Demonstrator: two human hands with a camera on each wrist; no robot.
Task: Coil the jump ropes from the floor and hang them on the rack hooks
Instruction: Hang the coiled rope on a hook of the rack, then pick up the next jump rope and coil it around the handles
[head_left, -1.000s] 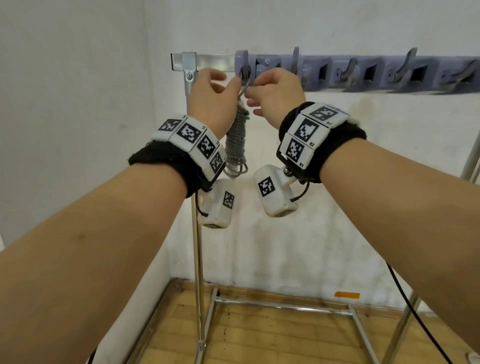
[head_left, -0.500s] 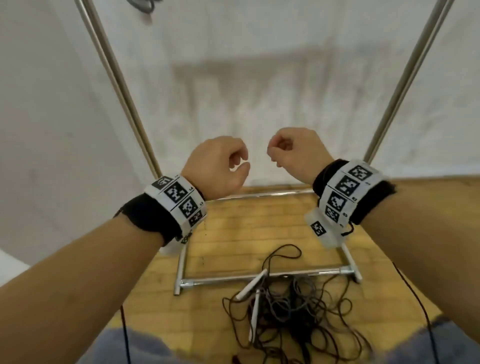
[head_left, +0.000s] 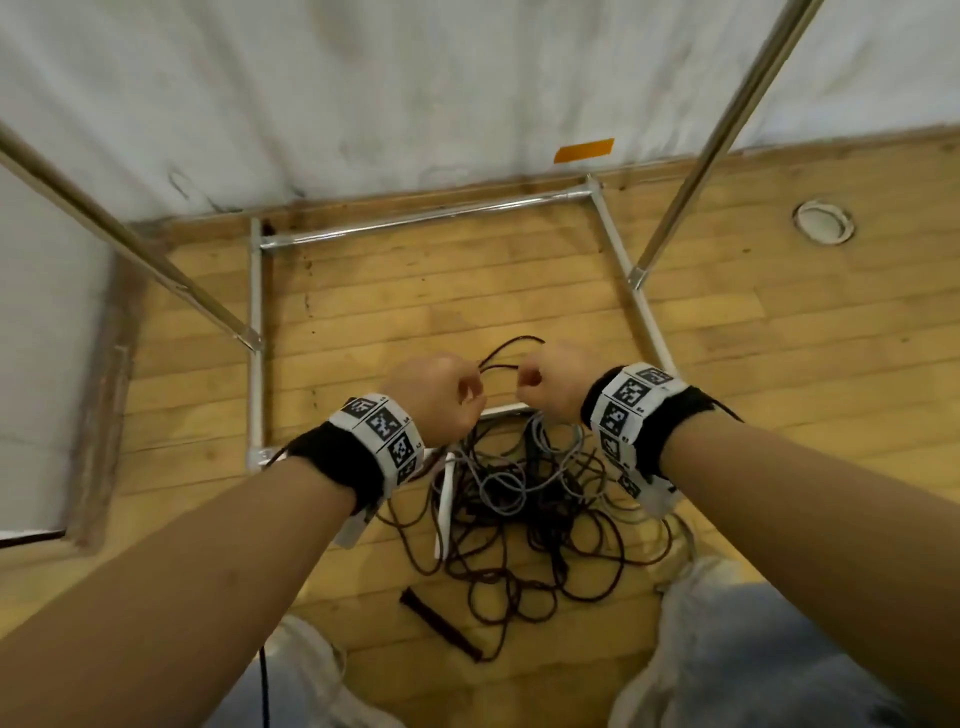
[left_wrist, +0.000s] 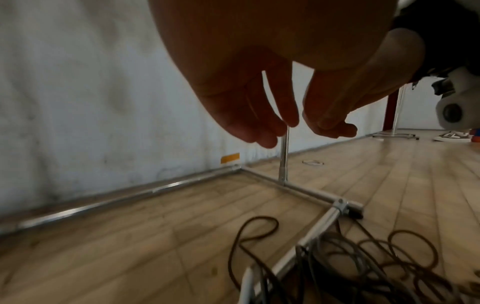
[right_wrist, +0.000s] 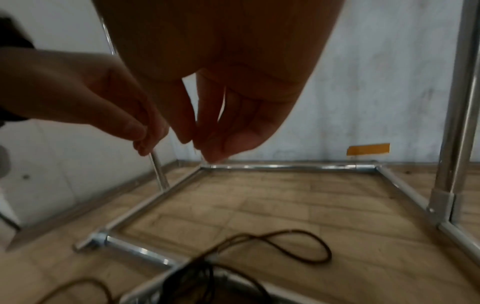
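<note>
A tangle of jump ropes lies on the wooden floor across the rack's front base bar. It holds dark brown cords, a grey cord, a white handle and a dark handle. My left hand and right hand hover side by side above the tangle's far edge. Their fingers are loosely curled and hold nothing. The left wrist view shows my left hand empty over a brown loop. My right hand also hangs empty. The rack hooks are out of view.
The rack's metal base frame rests on the floor against a white wall, with uprights at left and right. A round floor socket sits at the right. My knees are at the bottom edge.
Both hands left the grey coil hanging on the rack hook and dropped down. My view swung from the hook rail to the floor tangle.
</note>
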